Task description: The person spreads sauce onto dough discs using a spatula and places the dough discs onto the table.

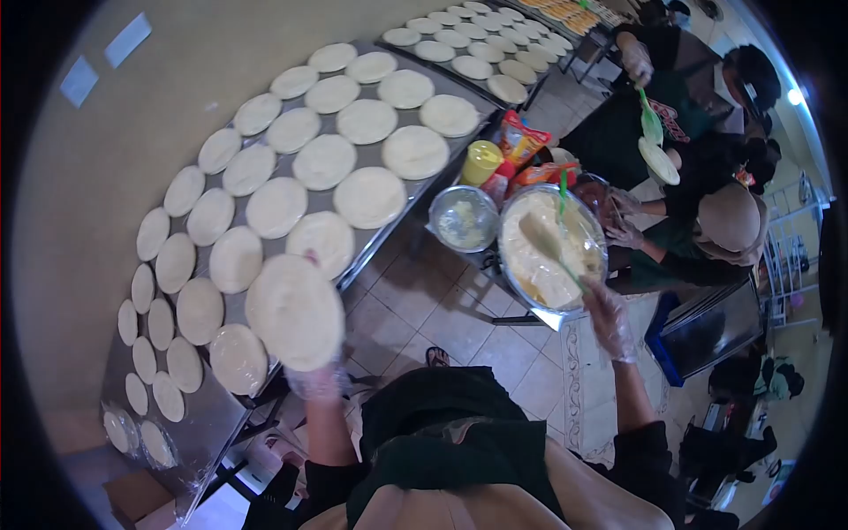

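Observation:
My left hand (316, 382), in a clear plastic glove, holds up a round flat dough disc (296, 311) over the near edge of the table. Most of its fingers are hidden beneath the disc. My right hand (608, 325), also gloved, is closed round the green handle of a large spoon (570, 270). The spoon's head is coated in pale cream and rests in a wide bowl (507, 265) of creamy mixture (579, 240). Another green handle (563, 190) sticks out at the bowl's far side.
Rows of dough discs (276, 208) cover the long metal table (360, 254) on my left. Beside the bowl stand a smaller bowl (464, 221), a yellow container (482, 161) and a red packet (521, 140). Two co-workers (724, 225) work at the right, one holding a disc (659, 162).

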A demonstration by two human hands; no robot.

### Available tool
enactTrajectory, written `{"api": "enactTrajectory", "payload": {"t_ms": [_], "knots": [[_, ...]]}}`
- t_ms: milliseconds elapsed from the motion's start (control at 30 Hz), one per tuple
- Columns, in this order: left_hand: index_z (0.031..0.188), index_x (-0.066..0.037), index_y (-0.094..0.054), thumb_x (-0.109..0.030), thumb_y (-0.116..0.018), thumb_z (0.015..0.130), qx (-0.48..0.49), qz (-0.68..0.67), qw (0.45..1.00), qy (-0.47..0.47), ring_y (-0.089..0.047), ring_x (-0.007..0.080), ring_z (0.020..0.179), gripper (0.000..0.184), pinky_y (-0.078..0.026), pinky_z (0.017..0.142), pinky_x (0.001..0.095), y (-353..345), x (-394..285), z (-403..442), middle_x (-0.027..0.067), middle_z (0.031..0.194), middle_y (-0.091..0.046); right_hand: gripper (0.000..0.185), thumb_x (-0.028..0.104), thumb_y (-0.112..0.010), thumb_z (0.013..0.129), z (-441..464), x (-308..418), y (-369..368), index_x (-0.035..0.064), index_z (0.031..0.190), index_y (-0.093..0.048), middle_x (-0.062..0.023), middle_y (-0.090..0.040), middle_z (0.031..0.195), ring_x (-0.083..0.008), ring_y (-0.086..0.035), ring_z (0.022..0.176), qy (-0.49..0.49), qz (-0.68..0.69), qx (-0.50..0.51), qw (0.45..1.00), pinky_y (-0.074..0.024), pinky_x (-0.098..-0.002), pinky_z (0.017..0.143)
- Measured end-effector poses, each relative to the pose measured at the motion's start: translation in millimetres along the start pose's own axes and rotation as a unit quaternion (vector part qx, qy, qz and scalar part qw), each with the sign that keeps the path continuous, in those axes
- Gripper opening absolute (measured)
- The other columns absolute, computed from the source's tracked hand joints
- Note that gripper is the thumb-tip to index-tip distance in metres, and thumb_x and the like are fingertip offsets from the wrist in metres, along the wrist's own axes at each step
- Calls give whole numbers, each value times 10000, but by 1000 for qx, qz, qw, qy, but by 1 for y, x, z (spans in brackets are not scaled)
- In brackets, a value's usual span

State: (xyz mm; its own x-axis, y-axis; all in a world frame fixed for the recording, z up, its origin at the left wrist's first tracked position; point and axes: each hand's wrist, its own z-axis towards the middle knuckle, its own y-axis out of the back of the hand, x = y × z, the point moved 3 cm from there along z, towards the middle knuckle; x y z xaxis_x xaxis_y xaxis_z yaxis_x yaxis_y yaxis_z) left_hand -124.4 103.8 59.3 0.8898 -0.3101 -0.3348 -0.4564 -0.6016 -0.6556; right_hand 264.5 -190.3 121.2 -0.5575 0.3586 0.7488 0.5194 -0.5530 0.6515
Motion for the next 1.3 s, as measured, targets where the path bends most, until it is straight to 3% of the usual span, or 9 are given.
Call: {"api": "enactTrajectory", "payload": {"t_ms": [67,167,233,400,633,933,1033,1100,1300], "knots": [[1460,-32,-412,-382,-341,1043,182,-174,922,294,-382,361,1401,549,-266,1172,573,0,60,-21,161,1516,-417,292,83,-548,984,-20,-24,22,94,1255,-655,-170,-691,980,-258,-679,869,27,-155,18,987,-531,-389,774],[1439,-52,-451,-389,-410,999,128,-170,908,360,-365,385,1405,556,-264,1170,569,-29,133,-65,151,1517,-416,319,144,-467,1013,-28,-62,19,132,1283,-636,-178,-686,965,-327,-676,882,-106,-349,151,919,-542,-425,777],[1434,-85,-468,-480,-452,961,249,-64,852,457,-337,415,1413,617,-269,1154,593,0,165,-59,149,1525,-406,328,178,-439,1009,-33,-105,7,149,1286,-614,-176,-684,945,-338,-678,862,-51,-364,136,920,-542,-460,733],[1437,-108,-468,-551,-466,936,143,-62,857,491,-311,428,1423,669,-260,1143,629,24,194,-52,145,1515,-418,156,141,-554,902,-6,-138,-39,78,1012,-644,-150,-683,901,-299,-688,752,63,-446,187,873,-548,-434,619],[1464,-75,-416,-589,-461,928,213,26,888,408,-324,434,1419,743,-241,1154,646,38,194,-36,189,1508,-411,149,156,-576,865,-5,-196,-42,96,978,-653,-106,-672,792,-281,-692,712,67,-453,257,851,-553,-415,604],[1457,-110,-433,-606,-476,909,156,-9,888,432,-294,434,1434,740,-201,1153,668,31,206,-25,155,1505,-425,218,218,-530,1002,-10,-242,-41,146,1130,-691,-133,-717,900,-289,-674,747,0,-248,279,928,-542,-397,682],[1449,-110,-444,-598,-461,920,145,-10,890,433,-293,435,1434,720,-192,1154,670,32,212,-21,158,1504,-426,214,230,-619,972,-10,-288,-57,109,1136,-683,-41,-674,789,-173,-604,626,-100,89,225,965,-486,-310,563],[1445,-107,-449,-591,-447,931,165,8,890,424,-294,437,1433,707,-192,1155,669,36,216,-14,163,1504,-425,201,167,-683,915,5,-242,-31,92,1101,-690,0,-614,714,-72,-461,534,-360,155,257,883,-372,-276,473],[1448,-105,-445,-562,-388,966,139,0,887,441,-331,441,1412,667,-205,1153,675,39,228,-15,177,1506,-419,272,236,-702,923,14,-219,-9,115,1161,-651,27,-528,658,-37,-398,483,-448,263,314,795,-282,-203,407]]}}
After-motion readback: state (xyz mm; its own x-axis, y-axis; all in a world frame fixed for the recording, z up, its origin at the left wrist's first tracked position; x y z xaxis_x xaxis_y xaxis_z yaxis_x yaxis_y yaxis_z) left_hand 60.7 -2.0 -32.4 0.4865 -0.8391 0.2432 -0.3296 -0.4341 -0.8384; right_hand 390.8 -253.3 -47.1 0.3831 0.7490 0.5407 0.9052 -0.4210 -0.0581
